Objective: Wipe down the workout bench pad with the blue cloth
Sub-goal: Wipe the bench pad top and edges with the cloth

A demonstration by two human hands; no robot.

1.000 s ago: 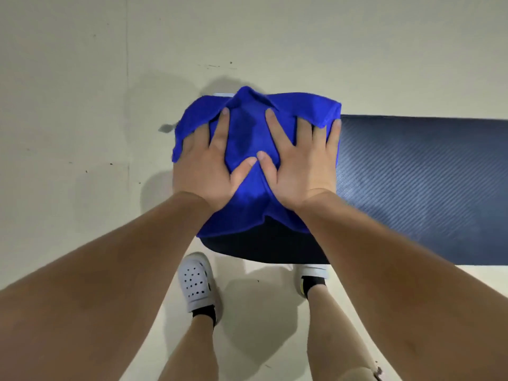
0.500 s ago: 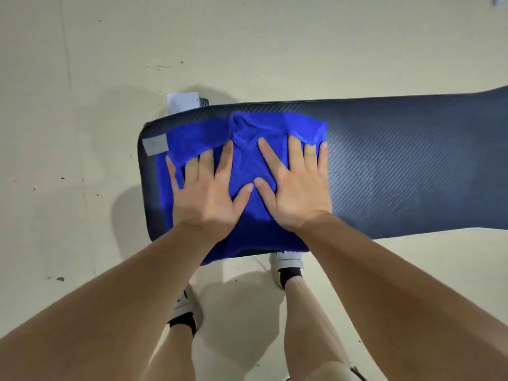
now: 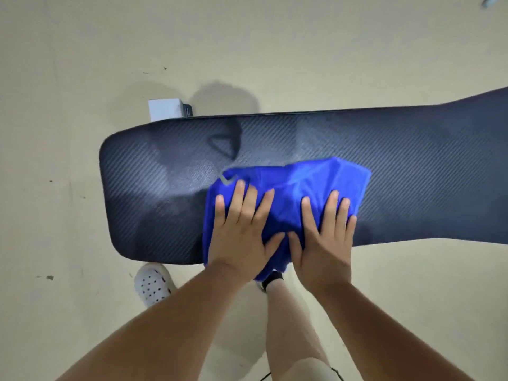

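Observation:
The dark, ribbed workout bench pad [image 3: 154,188] runs left to right across the view. A bunched blue cloth [image 3: 310,182] lies on its near half, hanging a little over the front edge. My left hand [image 3: 242,229] presses flat on the cloth's left part with fingers spread. Beside it my right hand [image 3: 324,235] presses flat on the cloth's right part. The thumbs nearly meet. The left end of the pad is bare.
Beige floor surrounds the bench. A white box [image 3: 165,109] with a dark part sits on the floor behind the pad's left end. My white perforated shoe [image 3: 154,283] and legs stand just in front of the bench.
Both hands have slid the cloth rightward along the pad, away from its left end, which is now uncovered. The cloth has bunched up more.

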